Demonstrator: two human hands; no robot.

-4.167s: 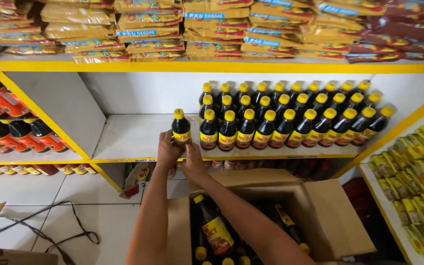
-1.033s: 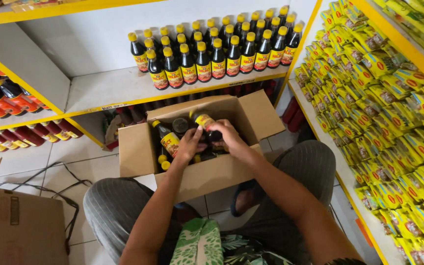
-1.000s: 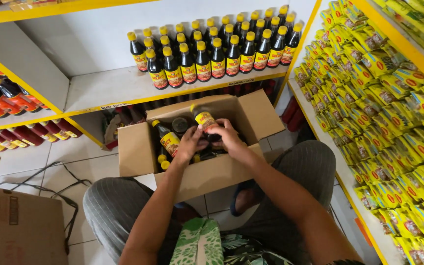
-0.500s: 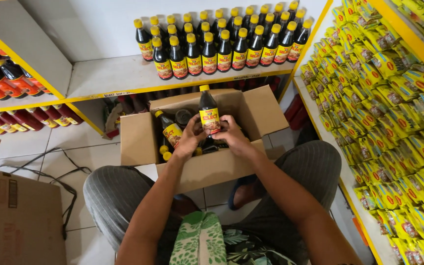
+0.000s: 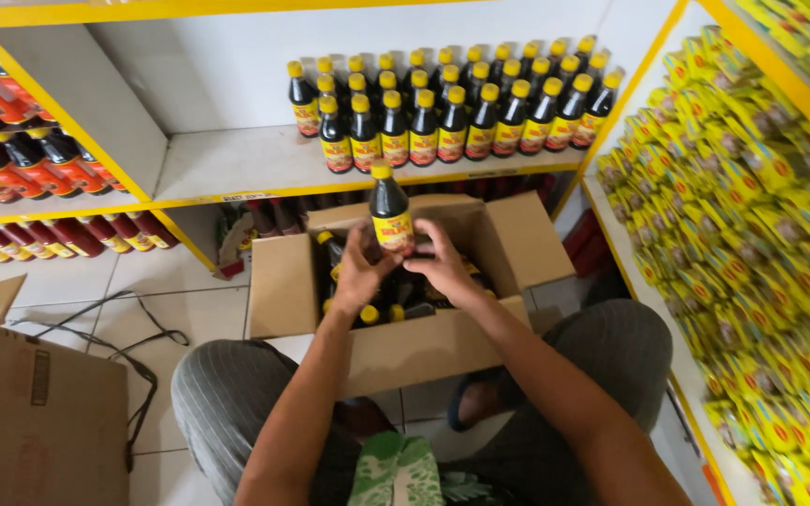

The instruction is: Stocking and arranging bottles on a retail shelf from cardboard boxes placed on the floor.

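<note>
Both hands hold one dark sauce bottle (image 5: 391, 214) with a yellow cap upright above an open cardboard box (image 5: 414, 347). My left hand (image 5: 360, 272) grips its left side and my right hand (image 5: 442, 262) its right side. More bottles (image 5: 367, 313) of the same kind lie inside the box below the hands. On the white shelf (image 5: 236, 164) behind the box stand rows of matching bottles (image 5: 452, 108), filling its right half.
Red-capped dark bottles (image 5: 11, 141) fill the shelves at left. Yellow packets (image 5: 761, 234) cover the rack at right. A second cardboard box (image 5: 30, 412) sits at lower left beside a black cable (image 5: 133, 365) on the tiled floor. My knees flank the open box.
The bottle has been lifted out of the box and turned upright between both hands. Earlier still, my hands were setting a bottle on the shelf.
</note>
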